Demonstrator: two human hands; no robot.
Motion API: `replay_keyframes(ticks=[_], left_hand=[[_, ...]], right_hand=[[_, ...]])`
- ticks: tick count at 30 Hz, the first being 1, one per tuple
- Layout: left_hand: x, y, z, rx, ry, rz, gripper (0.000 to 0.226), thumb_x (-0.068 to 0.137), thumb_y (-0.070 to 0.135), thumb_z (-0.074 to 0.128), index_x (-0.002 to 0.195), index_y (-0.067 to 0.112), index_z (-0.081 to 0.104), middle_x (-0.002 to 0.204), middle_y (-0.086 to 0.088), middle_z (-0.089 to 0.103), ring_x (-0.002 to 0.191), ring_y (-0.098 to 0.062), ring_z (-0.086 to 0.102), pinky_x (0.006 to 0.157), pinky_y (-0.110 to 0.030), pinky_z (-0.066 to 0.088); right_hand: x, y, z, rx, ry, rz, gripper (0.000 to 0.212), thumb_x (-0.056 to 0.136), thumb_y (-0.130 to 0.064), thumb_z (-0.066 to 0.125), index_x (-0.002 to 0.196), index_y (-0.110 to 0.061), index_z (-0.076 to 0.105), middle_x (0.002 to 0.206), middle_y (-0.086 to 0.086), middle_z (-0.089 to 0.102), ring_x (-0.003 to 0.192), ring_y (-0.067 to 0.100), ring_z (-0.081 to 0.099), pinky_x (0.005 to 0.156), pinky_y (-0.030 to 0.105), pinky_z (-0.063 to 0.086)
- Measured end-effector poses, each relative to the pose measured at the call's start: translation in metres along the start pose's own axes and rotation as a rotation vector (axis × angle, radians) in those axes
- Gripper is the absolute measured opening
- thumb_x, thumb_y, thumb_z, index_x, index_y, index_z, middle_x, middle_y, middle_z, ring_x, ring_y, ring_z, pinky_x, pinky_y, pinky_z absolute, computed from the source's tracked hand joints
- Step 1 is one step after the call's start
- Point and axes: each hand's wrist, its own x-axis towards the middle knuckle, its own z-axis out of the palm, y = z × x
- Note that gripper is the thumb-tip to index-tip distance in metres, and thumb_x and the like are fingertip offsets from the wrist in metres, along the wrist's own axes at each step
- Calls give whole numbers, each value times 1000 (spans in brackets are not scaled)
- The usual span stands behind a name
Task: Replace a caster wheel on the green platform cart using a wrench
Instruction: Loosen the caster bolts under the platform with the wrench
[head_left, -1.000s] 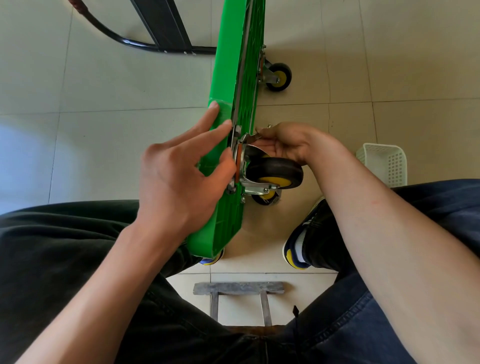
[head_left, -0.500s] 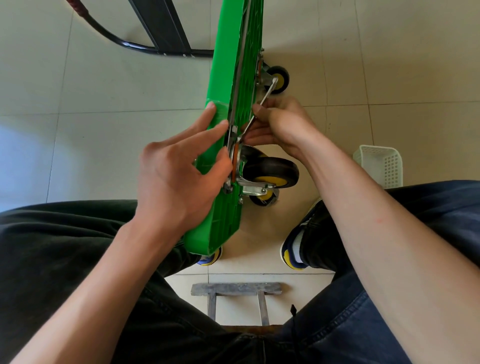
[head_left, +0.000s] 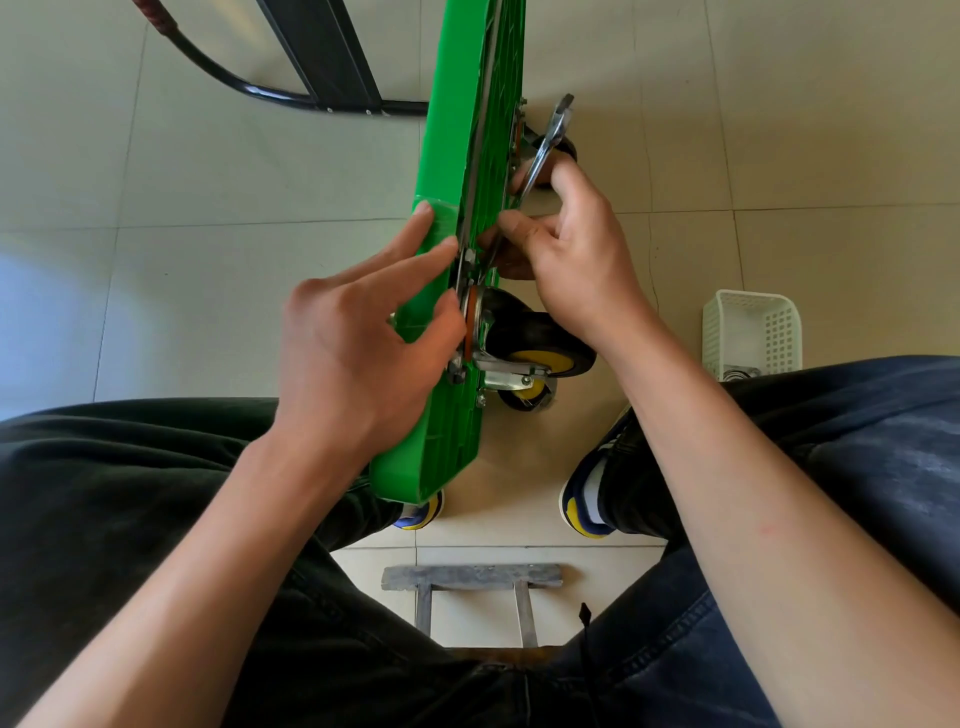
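The scene is viewed from a single head-worn camera, aimed steeply down and forward between the knees. The cart, on edge, is seen close, centred, with tiled floor beyond.

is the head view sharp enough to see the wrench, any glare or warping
Head view: the silver metal wrench in the right hand is sharp, with a bright glint on its shaft; wide-angle warping bends the tile lines; sunlight washes the pale floor at left; the left hand on the green plastic cart deck shows no motion blur.
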Motion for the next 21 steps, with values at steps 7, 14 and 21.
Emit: replay_keyframes(ticks=[7, 14, 21], left_hand=[[0, 1, -1, -11, -1, -12, 32, 90, 24, 69, 122, 22, 75, 137, 5, 63, 67, -22, 74, 65, -33, 60], [0, 2, -1, -17, -9, -5, 32, 91, 24, 69, 122, 19, 74, 136, 3, 63, 74, -14, 75, 67, -28, 59], [0, 3, -1, -38, 5, 9, 32, 91, 22, 69, 121, 16, 74, 136, 0, 64, 96, -4, 72, 77, -21, 59]], right_hand=[[-12, -4, -2, 56, -5, -42, 23, 101, -13, 61, 121, -6, 52, 93, 10, 78, 86, 19, 77, 84, 49, 62], [-17, -7, -5, 97, -24, -40, 19, 101, -9, 61, 117, -8, 51, 91, 12, 78, 84, 21, 78, 84, 49, 62], [-25, -3, -7, 118, -26, -55, 17, 99, -8, 63, 109, -15, 52, 91, 15, 77, 87, 25, 77, 86, 53, 60]])
